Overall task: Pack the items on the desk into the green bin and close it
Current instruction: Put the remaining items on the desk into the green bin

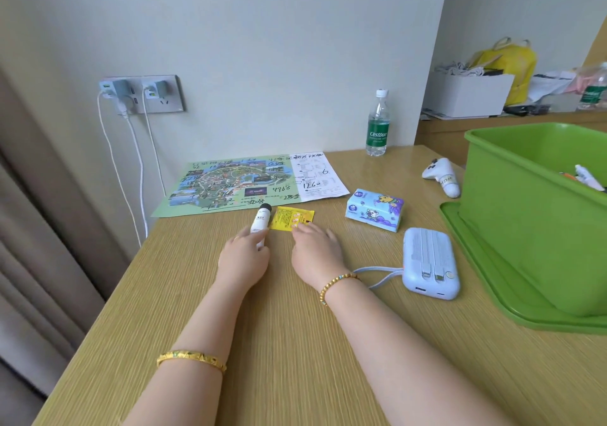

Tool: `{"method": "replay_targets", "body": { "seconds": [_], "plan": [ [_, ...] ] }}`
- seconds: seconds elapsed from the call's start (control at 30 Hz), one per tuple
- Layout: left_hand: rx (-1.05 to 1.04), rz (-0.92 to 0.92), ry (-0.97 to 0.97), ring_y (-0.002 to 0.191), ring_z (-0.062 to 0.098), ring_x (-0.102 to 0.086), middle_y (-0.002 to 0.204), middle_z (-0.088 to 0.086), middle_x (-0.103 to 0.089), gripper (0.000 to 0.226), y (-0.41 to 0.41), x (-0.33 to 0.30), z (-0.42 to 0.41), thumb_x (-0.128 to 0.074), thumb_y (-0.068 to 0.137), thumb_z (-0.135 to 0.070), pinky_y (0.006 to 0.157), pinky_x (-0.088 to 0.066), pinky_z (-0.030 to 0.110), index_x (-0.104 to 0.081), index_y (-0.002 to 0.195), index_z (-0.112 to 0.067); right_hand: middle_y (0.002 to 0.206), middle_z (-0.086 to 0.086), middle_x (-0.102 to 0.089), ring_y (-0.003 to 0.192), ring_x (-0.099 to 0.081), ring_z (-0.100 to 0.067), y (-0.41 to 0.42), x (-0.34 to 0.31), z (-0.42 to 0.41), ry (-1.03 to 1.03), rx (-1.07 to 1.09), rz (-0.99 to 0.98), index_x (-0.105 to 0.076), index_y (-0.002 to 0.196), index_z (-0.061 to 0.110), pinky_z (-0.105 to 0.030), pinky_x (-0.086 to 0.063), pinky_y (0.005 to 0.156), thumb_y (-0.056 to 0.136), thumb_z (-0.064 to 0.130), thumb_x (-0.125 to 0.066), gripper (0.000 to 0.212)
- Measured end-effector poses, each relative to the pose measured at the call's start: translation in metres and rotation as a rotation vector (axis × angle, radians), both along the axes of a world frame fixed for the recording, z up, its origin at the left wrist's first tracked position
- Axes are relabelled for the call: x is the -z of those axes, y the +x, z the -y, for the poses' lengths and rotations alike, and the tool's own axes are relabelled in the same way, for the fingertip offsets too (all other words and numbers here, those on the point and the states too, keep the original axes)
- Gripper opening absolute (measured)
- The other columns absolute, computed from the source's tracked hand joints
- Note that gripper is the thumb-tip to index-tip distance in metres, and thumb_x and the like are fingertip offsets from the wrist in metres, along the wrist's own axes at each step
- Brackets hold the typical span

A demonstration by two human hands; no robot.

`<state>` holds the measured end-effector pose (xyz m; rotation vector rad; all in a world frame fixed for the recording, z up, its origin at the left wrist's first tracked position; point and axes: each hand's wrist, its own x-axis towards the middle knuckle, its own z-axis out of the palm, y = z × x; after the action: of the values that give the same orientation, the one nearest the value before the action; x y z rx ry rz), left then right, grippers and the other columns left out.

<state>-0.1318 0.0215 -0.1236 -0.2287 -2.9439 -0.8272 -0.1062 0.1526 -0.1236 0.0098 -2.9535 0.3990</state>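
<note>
Reaching forward: both bare forearms stretch across a pale wooden desk [295,343] toward its middle, seen from above.
Left hand: the left hand [244,256] grips a white tube with a dark cap [261,222], fingers curled round its lower end while the capped end points away.
Right hand: the right hand [317,249] lies palm down with fairly straight fingers, its fingertips touching the near edge of a flat yellow sachet [291,218] (it holds nothing).
Tube and sachet: side by side, touching, just in front of a printed map sheet [249,180] that lies flat against the back wall.
Green bin: the green bin [525,228] stands open at the desk's right side, resting on its green lid [486,261]; a few small things show inside, too cut off to name.
Open room: bare desk stretches between the forearms and the near edge, and to the left of the hands up to the desk's left edge.
Right of the hands: a pale blue power bank [430,263] with a loop strap sits near the lid's rim; a tissue pack [374,209] lies beyond it; a white game controller [441,176] rests just beside the bin's far corner.
Back edge: a water bottle [378,123] stands upright by the wall.
</note>
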Motion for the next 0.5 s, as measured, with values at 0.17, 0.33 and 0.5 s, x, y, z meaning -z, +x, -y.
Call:
{"method": "replay_targets", "body": {
  "seconds": [0.17,0.33,0.5],
  "plan": [
    [-0.126,-0.091,0.016,0.110,0.033,-0.049,0.126,0.010,-0.054,0.031,0.008,-0.001,0.010,-0.044,0.093,-0.019,0.087,-0.043,0.037,-0.063,0.117,-0.018,0.106,-0.008,-0.064,0.104,-0.057,-0.027,0.022,-0.015,0.000,0.192,0.070,-0.138,-0.061,0.099,0.013,-0.040,-0.028,0.102,0.084,0.010,-0.043,0.024],
    [-0.189,-0.100,0.079,0.097,0.032,-0.053,0.108,0.011,-0.057,0.019,0.014,-0.006,0.016,-0.048,0.092,-0.023,0.078,-0.049,0.039,-0.053,0.109,-0.015,0.098,-0.005,-0.060,0.097,-0.051,-0.027,0.033,-0.014,-0.011,0.072,0.118,-0.356,-0.053,0.093,0.014,-0.037,-0.033,0.080,0.089,0.016,-0.042,0.011],
    [-0.156,-0.059,-0.025,0.100,0.030,-0.056,0.110,0.010,-0.059,0.038,0.015,-0.006,0.013,-0.053,0.090,-0.037,0.080,-0.045,0.037,-0.051,0.121,-0.015,0.124,-0.008,-0.051,0.118,-0.042,-0.027,0.029,-0.007,-0.023,0.050,0.219,-0.063,-0.048,0.119,0.010,-0.039,-0.033,0.097,0.093,0.048,-0.040,0.047]
  ]
}}
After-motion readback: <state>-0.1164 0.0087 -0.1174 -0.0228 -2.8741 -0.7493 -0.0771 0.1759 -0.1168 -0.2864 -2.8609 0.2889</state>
